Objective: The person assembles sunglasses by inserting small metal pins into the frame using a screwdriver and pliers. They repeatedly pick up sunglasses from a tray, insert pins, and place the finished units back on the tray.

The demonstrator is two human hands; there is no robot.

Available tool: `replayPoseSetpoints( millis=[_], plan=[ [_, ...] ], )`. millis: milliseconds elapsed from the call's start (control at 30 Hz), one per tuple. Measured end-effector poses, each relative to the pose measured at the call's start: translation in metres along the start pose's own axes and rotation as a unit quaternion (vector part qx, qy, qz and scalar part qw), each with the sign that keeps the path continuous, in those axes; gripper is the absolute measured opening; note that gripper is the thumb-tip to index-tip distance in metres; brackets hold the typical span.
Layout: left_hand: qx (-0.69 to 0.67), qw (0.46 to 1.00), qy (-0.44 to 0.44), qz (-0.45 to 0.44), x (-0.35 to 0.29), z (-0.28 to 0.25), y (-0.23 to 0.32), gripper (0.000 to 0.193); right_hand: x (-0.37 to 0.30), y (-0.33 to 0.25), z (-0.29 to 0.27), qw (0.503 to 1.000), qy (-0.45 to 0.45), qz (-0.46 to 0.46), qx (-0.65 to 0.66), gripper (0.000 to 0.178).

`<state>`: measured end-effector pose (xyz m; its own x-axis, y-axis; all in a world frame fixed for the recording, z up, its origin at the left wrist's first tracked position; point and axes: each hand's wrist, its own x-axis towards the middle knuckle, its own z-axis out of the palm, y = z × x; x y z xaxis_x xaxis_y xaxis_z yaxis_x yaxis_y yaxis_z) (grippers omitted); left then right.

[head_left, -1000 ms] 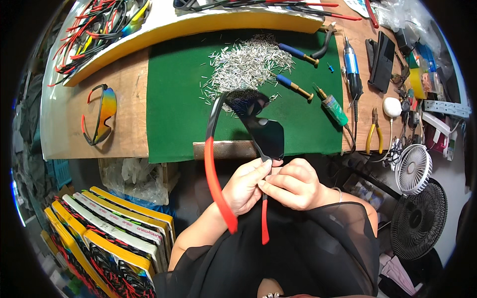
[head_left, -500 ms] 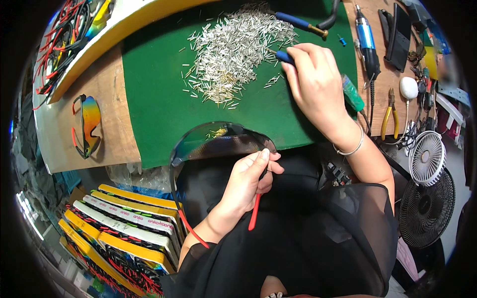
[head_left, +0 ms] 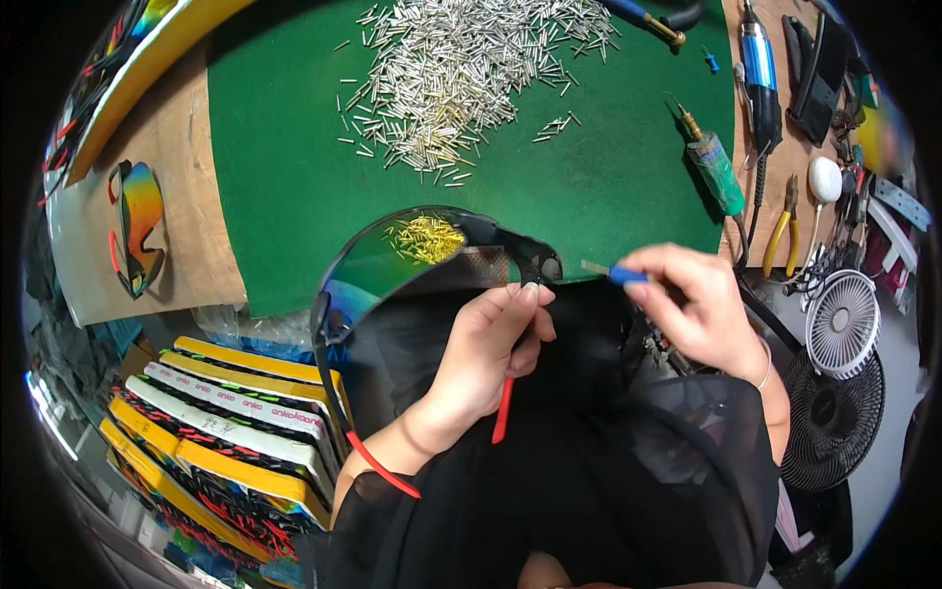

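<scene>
Below the pin heap [head_left: 442, 74], the left hand [head_left: 488, 344] pinches sunglasses [head_left: 378, 263], apparently around one temple [head_left: 503, 410]; the right hand [head_left: 702, 309] holds a blue driver [head_left: 626, 276], which could scratch them should they twist.

Pliers [head_left: 788, 208] and seemingly metal pins [head_left: 446, 83] show a workshop.

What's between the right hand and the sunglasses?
In the head view, the metal tip of the blue tool in the right hand, then a gap before the sunglasses.
</scene>
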<state>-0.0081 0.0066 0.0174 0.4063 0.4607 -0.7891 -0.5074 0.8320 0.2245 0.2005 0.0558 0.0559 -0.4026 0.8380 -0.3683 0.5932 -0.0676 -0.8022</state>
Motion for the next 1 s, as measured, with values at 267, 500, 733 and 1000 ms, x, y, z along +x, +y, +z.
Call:
replayPoseSetpoints(
  millis=[267, 500, 733, 1000],
  plan=[
    [-0.008, 1.000, 0.002, 0.015, 0.002, 0.002, -0.004, 0.019, 0.009, 0.012, 0.023, 0.997, 0.008, -0.080, 0.011, 0.014],
    [-0.013, 0.999, 0.017, 0.024, 0.002, 0.003, -0.006, 0.019, 0.011, 0.010, 0.027, 0.996, 0.008, -0.093, 0.003, 0.014],
    [-0.013, 1.000, 0.017, 0.020, 0.002, 0.002, -0.007, 0.019, 0.009, 0.011, 0.028, 0.997, 0.008, -0.075, 0.009, 0.014],
    [0.011, 0.999, 0.029, 0.028, 0.002, 0.006, -0.006, 0.020, 0.010, -0.004, 0.025, 0.960, 0.070, -0.204, -0.180, 0.022]
  ],
)
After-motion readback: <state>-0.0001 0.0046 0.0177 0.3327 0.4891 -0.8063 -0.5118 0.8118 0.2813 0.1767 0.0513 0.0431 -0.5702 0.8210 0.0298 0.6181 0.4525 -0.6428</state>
